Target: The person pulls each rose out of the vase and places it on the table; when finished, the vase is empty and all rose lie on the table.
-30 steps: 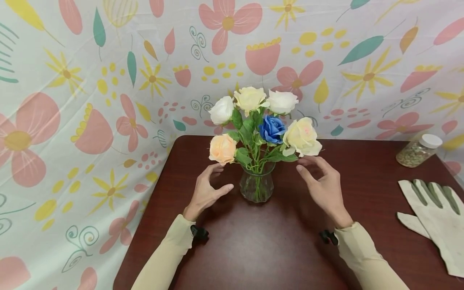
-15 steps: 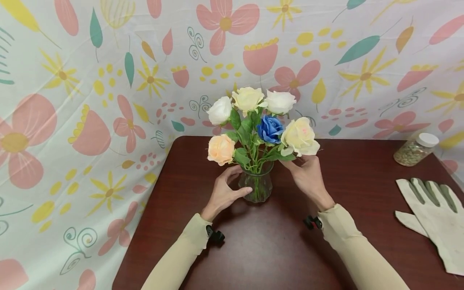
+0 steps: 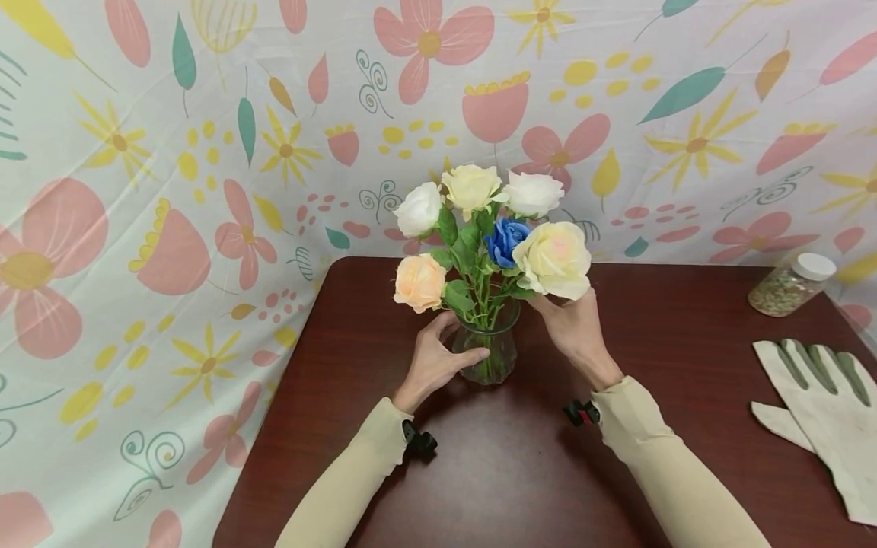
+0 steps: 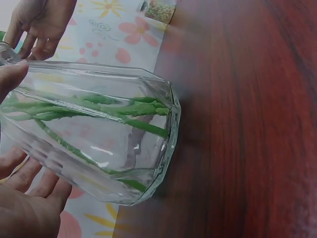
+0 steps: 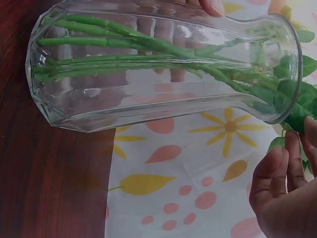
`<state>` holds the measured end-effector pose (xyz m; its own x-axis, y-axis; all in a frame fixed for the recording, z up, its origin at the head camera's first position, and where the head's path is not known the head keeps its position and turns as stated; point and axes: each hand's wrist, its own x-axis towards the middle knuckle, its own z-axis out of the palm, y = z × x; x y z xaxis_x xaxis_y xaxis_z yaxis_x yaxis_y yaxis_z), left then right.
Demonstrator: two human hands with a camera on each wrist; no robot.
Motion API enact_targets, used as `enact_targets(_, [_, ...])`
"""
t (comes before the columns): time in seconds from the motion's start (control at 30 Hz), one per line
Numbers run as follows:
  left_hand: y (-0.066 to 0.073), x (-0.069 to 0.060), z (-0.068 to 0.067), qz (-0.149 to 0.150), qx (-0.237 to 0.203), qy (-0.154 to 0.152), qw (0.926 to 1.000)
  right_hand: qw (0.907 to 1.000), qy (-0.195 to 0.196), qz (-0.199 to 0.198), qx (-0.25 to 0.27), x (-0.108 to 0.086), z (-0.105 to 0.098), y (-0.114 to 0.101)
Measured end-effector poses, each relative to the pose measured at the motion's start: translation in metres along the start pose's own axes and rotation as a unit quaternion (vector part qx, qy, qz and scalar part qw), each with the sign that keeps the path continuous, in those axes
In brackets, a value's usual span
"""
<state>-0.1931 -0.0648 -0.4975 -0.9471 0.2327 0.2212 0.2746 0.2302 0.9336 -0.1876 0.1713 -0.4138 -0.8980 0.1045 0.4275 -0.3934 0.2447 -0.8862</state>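
A clear glass vase (image 3: 503, 359) of artificial roses stands upright on the table. My left hand (image 3: 438, 356) grips its left side, thumb (image 4: 11, 78) in front and fingers (image 4: 47, 191) behind. Green stems (image 5: 114, 63) show through the glass. Beneath the large cream rose (image 3: 556, 260), at the vase's right, my right hand (image 3: 575, 332) pinches its leafy stem; the fingertips (image 5: 292, 148) are among the leaves (image 5: 292, 99), partly hidden. Around it are a blue rose (image 3: 505, 242), a yellow rose (image 3: 473, 188), a peach rose (image 3: 419, 282) and two white roses (image 3: 533, 193).
A lidded jar (image 3: 791, 285) of small pieces stands at the back right of the dark wooden table (image 3: 493, 472). A pair of pale work gloves (image 3: 822, 426) lies at the right. Flower-patterned cloth (image 3: 164, 320) hangs behind and to the left.
Both hands have come in from the sides: the left now holds the vase, the right has reached the cream rose's stem. That rose has shifted left and turned, partly covering the blue one.
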Motion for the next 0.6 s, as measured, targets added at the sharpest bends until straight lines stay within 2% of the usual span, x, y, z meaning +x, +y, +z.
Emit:
enact_targets(0.1, [0.001,0.002,0.002,0.002,-0.002,0.004,1.0000,0.9998,-0.015,-0.013,0.008,0.001,0.000,0.001])
enact_targets(0.2, [0.002,0.003,0.004,0.005,0.000,0.008,1.0000,0.9982,-0.038,-0.027,0.038,0.003,0.002,0.001])
enact_targets(0.3, [0.002,0.003,0.005,0.003,0.001,0.009,1.0000,0.9975,-0.045,-0.006,0.055,0.004,0.004,-0.001])
enact_targets(0.43, [0.001,0.003,0.005,0.002,-0.010,0.006,0.9999,0.9984,-0.019,0.028,0.046,0.005,0.009,-0.002])
enact_targets(0.6, [0.000,0.003,0.005,0.002,-0.016,0.005,0.9999,0.9968,0.027,0.023,0.072,0.005,0.016,-0.003])
